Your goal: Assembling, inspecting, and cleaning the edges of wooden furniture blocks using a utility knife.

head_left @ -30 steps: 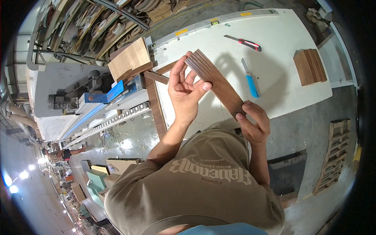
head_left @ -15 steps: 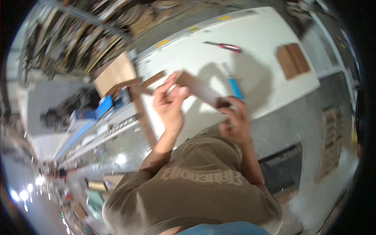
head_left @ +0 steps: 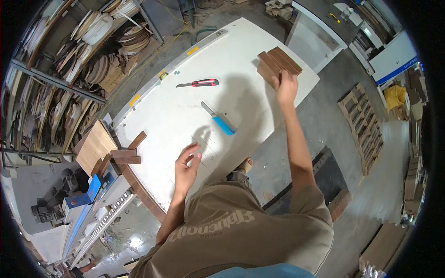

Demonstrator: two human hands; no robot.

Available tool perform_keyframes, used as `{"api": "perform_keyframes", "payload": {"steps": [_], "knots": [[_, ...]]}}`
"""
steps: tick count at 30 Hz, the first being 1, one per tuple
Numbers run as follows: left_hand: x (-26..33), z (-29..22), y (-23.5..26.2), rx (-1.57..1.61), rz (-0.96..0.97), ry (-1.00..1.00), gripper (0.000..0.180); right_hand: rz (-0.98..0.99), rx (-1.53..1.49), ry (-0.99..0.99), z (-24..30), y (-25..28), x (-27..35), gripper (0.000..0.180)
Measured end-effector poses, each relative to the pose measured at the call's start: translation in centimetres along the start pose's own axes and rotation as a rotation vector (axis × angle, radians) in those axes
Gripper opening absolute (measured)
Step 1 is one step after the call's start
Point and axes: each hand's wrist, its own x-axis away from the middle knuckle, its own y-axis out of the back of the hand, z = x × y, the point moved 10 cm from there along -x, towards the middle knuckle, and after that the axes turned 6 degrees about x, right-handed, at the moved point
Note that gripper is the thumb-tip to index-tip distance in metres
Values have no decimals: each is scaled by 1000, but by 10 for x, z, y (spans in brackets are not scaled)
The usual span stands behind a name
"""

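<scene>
My right hand (head_left: 286, 89) reaches to the far right of the white tabletop (head_left: 160, 113), its fingers closed on the near end of a brown wooden block (head_left: 267, 69). That block lies against several similar brown blocks (head_left: 288, 61), grouped near the table's right end. Over the near edge, my left hand (head_left: 185, 170) hovers with curved fingers and thumb apart, holding nothing. Between the hands lies a knife with a blue handle (head_left: 223, 125) and a long blade. Farther back rests a red and black utility knife (head_left: 205, 83).
Short brown wood pieces (head_left: 126, 156) lie at the table's left end, beside a light wooden board (head_left: 96, 147). A long metal level (head_left: 155, 87) runs along the far edge. Shelves of coiled strips (head_left: 95, 28) stand at far left; a wooden pallet (head_left: 364, 132) is on the floor at right.
My right hand has carried the brown block from in front of me to the group at far right. My left hand has let go of the block's other end. The view has turned.
</scene>
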Motion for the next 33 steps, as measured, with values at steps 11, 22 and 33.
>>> {"api": "perform_keyframes", "payload": {"steps": [11,22,33], "knots": [[41,67,35,-101,-94,206,40,116,471,90,-66,-71,-32,50],[-16,150,332,-1476,-327,262,91,374,-485,679,273,-135,117,27],[2,183,262,-1177,-306,-124,82,935,-570,964,537,-168,273,33]]}}
